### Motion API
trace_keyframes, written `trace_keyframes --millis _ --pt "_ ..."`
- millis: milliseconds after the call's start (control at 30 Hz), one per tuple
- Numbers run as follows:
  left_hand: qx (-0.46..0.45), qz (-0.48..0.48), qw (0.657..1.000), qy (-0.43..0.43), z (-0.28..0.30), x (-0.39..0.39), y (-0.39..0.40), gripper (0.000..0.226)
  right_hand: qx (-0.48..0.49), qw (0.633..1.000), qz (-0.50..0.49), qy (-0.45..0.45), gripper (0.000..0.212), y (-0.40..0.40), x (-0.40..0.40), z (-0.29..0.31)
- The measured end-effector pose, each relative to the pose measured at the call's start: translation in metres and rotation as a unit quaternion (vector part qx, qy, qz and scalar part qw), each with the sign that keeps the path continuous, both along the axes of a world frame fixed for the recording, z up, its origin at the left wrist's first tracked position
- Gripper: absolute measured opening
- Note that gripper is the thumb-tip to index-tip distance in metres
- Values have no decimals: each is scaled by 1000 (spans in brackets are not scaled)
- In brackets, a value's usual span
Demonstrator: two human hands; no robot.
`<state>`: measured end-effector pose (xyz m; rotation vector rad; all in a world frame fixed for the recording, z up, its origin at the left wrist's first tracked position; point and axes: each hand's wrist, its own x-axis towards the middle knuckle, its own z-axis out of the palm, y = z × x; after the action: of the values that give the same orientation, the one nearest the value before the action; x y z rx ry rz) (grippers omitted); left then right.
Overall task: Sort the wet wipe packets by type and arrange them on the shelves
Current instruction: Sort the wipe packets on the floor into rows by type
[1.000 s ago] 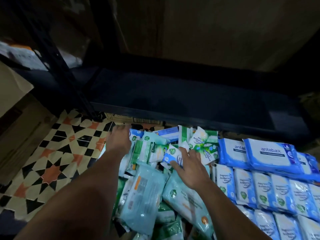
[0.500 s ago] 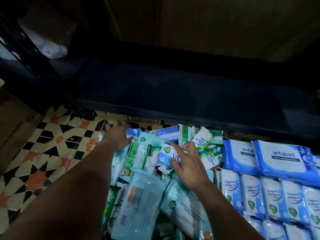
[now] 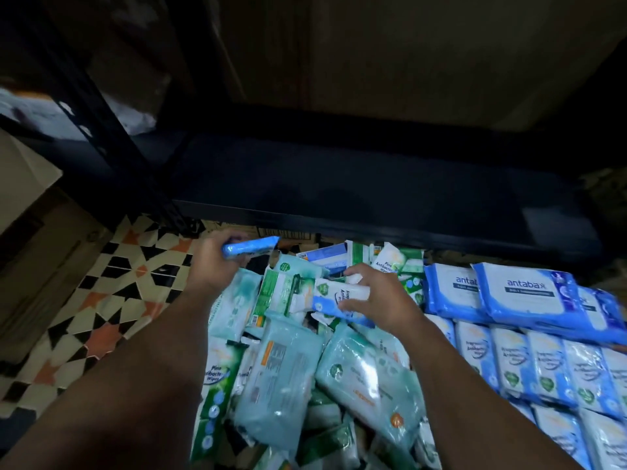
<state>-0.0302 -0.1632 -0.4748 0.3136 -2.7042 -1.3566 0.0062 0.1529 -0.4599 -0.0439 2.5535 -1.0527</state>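
A jumbled heap of wet wipe packets, pale teal (image 3: 278, 378) and green-and-white (image 3: 217, 395), lies below a dark shelf board (image 3: 339, 184). My left hand (image 3: 213, 262) grips a small blue packet (image 3: 251, 246) lifted edge-on above the heap's far left. My right hand (image 3: 380, 300) pinches a white-and-blue antibacterial packet (image 3: 332, 296) over the heap's middle. To the right, blue-and-white packets (image 3: 515, 361) stand in neat rows, with larger blue Antabax packs (image 3: 522, 293) lying on top of them.
A black shelf post (image 3: 112, 137) rises at the left. Patterned black, white and orange floor tiles (image 3: 112, 300) spread left of the heap. A cardboard box edge (image 3: 285, 232) shows under the shelf front. A pale wall stands behind the shelf.
My left hand has pulled a blue packet up out of the heap's far left. My right hand has closed on the white-and-blue packet and lifted it slightly.
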Motion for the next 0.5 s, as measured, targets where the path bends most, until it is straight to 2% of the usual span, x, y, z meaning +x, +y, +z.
trace_keyframes --millis 100,200,300,400,500 --pt "159 78 984 23 21 18 13 42 -61 994 -78 43 52 5 13 16" --pt "274 110 955 27 36 32 32 52 -134 979 -145 44 50 15 28 28" --pt "309 120 943 32 44 46 60 56 -203 957 -204 12 52 32 47 37" --pt "308 98 946 20 52 61 99 48 -225 936 -269 31 53 56 69 43" --pt "343 72 937 -9 53 71 139 41 -311 889 -337 4 46 82 91 48"
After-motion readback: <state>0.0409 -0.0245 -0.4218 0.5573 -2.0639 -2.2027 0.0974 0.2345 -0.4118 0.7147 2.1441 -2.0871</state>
